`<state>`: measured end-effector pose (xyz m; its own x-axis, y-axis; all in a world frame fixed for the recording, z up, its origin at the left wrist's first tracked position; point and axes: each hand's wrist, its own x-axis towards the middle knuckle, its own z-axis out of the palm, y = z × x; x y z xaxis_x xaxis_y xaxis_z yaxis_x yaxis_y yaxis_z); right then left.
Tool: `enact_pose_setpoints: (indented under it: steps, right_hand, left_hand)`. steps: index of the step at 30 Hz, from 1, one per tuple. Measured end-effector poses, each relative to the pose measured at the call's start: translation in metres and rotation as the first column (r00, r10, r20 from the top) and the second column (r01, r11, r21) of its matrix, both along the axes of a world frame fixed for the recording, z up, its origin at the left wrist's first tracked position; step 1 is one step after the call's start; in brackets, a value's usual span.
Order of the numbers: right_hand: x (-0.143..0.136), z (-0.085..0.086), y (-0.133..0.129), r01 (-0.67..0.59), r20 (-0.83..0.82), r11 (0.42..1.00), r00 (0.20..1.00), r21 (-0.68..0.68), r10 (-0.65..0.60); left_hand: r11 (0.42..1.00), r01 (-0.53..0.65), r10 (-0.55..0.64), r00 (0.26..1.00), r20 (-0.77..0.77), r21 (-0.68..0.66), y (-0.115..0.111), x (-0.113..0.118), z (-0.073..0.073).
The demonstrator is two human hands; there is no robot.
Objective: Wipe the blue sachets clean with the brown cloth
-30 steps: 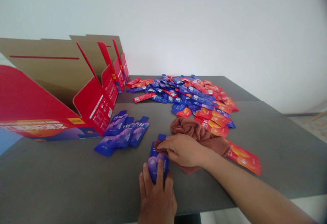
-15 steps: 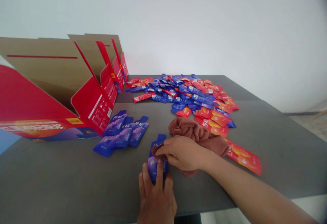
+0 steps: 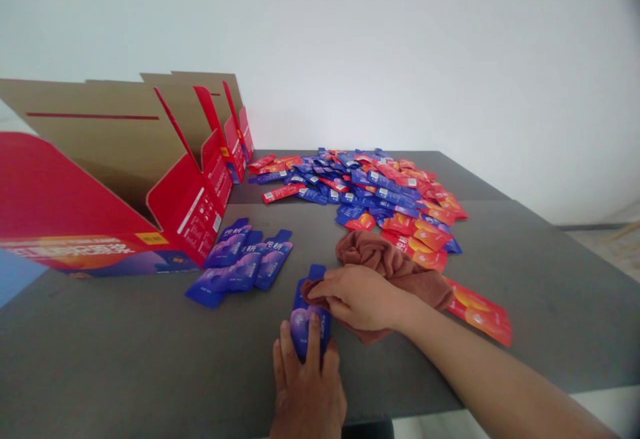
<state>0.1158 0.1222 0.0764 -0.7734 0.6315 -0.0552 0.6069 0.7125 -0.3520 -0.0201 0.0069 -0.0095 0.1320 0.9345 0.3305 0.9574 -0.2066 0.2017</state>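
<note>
A blue pouch point(image 3: 303, 332) with a purple fruit print lies flat near the table's front edge. My left hand point(image 3: 309, 385) rests its outstretched, spread fingers on the pouch's lower end. My right hand point(image 3: 367, 297) is closed on a brown cloth point(image 3: 395, 259), and a fold of it under the fingertips presses on the pouch's upper part. The bunched rest of the cloth lies behind and to the right of that hand, partly over a red pouch point(image 3: 480, 312). Several more blue pouches point(image 3: 243, 269) overlap in a small group to the left.
Open red cartons point(image 3: 190, 219) stand in a row along the left side, flaps up. A large heap of blue and red pouches point(image 3: 370, 182) spreads over the far part of the grey table point(image 3: 150, 359). Behind it rises a white wall point(image 3: 375, 52).
The view has shifted slightly. Both hands stay at the same pouch, and the cloth fold remains on its upper part with little visible movement.
</note>
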Motion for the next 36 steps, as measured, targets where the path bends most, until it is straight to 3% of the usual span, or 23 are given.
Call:
enact_pose_setpoints:
  steps: [5, 10, 17, 26, 36]
  right_hand:
    - [-0.0009, 0.0005, -0.0037, -0.072, -0.016, 0.997, 0.997, 0.015, 0.073]
    - [-0.0012, -0.0021, -0.001, 0.019, 0.029, 0.999, 0.999, 0.037, -0.02]
    - [-0.0003, -0.0033, 0.0016, 0.099, 0.048, 0.993, 0.994, 0.06, -0.102]
    - [-0.0012, 0.0021, -0.0035, -0.074, -0.005, 0.997, 0.997, 0.003, 0.074]
    - [-0.001, -0.0037, 0.0015, 0.097, 0.036, 0.994, 0.994, 0.039, -0.099]
  left_hand:
    - [0.998, 0.02, -0.019, 1.0, -0.019, 0.055, -0.0004, -0.0015, -0.0062]
    - [0.994, 0.018, -0.007, 0.995, -0.1, 0.103, -0.0013, -0.0002, -0.01]
    - [0.999, 0.021, -0.02, 0.999, -0.039, 0.04, -0.0008, -0.0018, -0.0068]
    - [0.998, 0.028, -0.027, 0.999, -0.017, 0.053, -0.0011, -0.0025, -0.0065]
    - [0.999, 0.012, -0.011, 0.999, -0.042, 0.037, -0.0009, -0.0002, -0.0031]
